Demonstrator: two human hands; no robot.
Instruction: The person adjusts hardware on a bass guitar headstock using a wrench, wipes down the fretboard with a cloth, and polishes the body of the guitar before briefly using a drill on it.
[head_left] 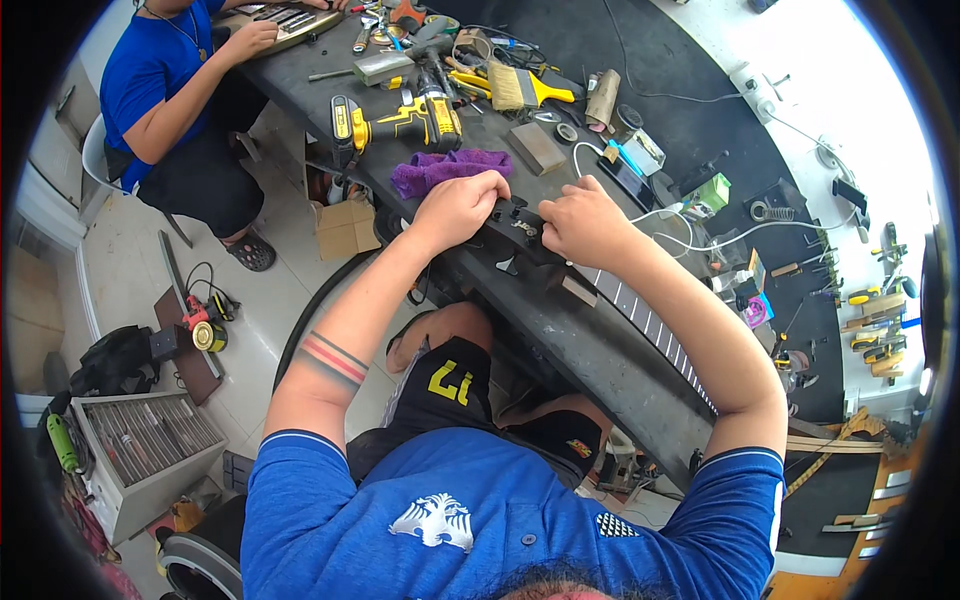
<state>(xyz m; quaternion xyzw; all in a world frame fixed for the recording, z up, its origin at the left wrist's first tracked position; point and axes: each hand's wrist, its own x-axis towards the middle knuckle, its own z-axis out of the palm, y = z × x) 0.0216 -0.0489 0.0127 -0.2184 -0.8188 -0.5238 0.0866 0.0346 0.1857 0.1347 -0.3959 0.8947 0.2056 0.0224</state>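
Note:
A guitar's black headstock [512, 232] lies over the near edge of the dark workbench, with small dark tuner parts on it. Its neck [648, 325], dark with pale fret lines, runs toward the lower right under my right forearm. My left hand [462, 212] closes on the left edge of the headstock, fingertips at a tuner. At the opposite edge my right hand [590, 222] is closed, its fingers curled downward; whatever they pinch is hidden. A brown block [575, 288] sits beneath the neck close to the headstock. Behind my left hand lies a crumpled purple cloth [450, 170].
A yellow-black cordless drill [400, 125], a wide brush [525, 88], a grey block [537, 148] and a phone [628, 182] lie beyond my hands. White cables cross the bench at right. Another person in blue [150, 90] sits at far left, hands on another workpiece.

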